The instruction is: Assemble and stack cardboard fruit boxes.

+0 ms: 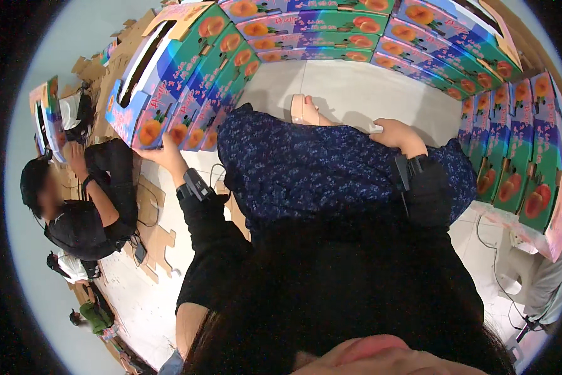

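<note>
Ok so your left hand [166,157] is out at the near lower corner of the outermost fruit box [159,106] in the left-hand stack [213,94], thumb up against the printed side and fingers spread along the bottom edge. It's definitely at the box, but I honestly can't tell if you're gripping it or just resting there. That box is to your left, green, blue and pink with a long dark slot showing in it. Your right hand [398,136] is well apart from that, over by your knee, curled in with a small white thing [376,129] pinched at the fingertips; too small to say what it is. Both your wrists have dark strapped-on gadgets [198,185]. You're sitting in a patterned navy skirt [318,169], kinda boxed in: more of the same boxes in the far rows [312,31] and the right-hand stack [512,144], pale floor [337,84] in between. Off to your left a co-worker [84,222] in black has a hand near another box [48,119].
</note>
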